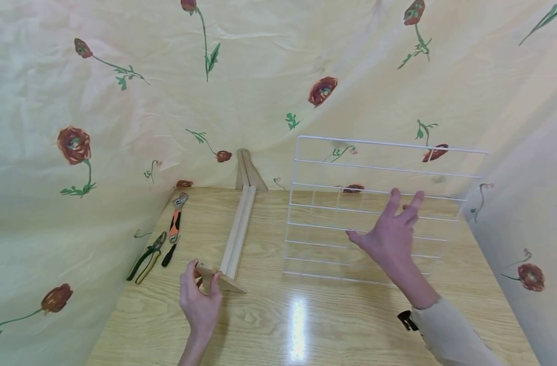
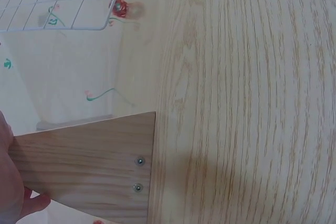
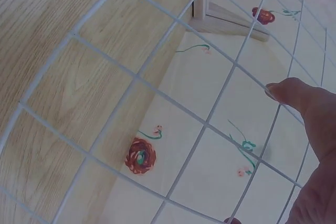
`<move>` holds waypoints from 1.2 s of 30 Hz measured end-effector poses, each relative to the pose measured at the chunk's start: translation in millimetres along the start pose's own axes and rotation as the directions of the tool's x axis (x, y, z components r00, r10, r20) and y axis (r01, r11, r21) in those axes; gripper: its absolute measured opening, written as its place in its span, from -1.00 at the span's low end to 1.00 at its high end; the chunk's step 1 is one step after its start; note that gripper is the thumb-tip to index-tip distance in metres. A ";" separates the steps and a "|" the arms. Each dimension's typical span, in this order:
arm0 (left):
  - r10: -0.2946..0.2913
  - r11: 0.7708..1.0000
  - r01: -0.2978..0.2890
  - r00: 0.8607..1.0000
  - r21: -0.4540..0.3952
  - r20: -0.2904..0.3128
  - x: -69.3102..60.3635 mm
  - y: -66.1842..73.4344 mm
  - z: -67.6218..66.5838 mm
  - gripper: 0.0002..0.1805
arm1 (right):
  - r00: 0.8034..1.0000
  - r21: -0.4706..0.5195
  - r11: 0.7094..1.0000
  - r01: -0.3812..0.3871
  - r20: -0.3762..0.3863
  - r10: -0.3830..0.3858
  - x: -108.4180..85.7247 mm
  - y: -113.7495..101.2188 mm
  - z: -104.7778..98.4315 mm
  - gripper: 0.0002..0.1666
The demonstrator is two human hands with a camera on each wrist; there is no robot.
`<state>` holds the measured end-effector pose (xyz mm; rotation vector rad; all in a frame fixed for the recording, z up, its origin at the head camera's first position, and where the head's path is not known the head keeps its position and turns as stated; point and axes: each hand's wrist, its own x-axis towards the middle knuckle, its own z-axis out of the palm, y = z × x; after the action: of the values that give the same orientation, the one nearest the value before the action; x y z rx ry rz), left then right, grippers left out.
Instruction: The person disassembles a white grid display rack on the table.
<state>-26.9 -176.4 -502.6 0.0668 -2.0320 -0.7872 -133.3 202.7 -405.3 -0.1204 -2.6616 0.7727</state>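
Note:
My left hand (image 1: pixel 199 300) grips the near tapered wooden end piece (image 2: pixel 84 163) of a stand, thumb on one side and fingers on the other. Two screw heads show on its face in the left wrist view. From it a pale wooden bar (image 1: pixel 239 231) runs back to a matching end piece (image 1: pixel 247 170) by the wall cloth. To the right, my right hand (image 1: pixel 393 236) holds a white wire grid (image 1: pixel 324 244) with its fingers spread across the wires. The thumb (image 3: pixel 289 93) lies against a wire. Whether the grid's lower edge touches the table cannot be told.
Left of the stand lie an adjustable wrench (image 1: pixel 175 218), a black-handled screwdriver (image 1: pixel 169 254) and pliers (image 1: pixel 148 256) on the wood-grain table (image 1: pixel 260 325). Flower-patterned cloth (image 1: pixel 260 76) hangs behind and along both sides.

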 end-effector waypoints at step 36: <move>0.018 1.000 -0.018 1.000 0.015 -0.009 0.1 -0.7 -0.3 -0.39 | 0.968 -0.083 0.996 -0.029 0.246 0.049 16.2 -21.0 48.2 0.73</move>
<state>-26.9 -177.1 -502.7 0.0604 -2.0270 -0.7588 -165.7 163.7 -426.7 -0.1025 -2.9361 0.7381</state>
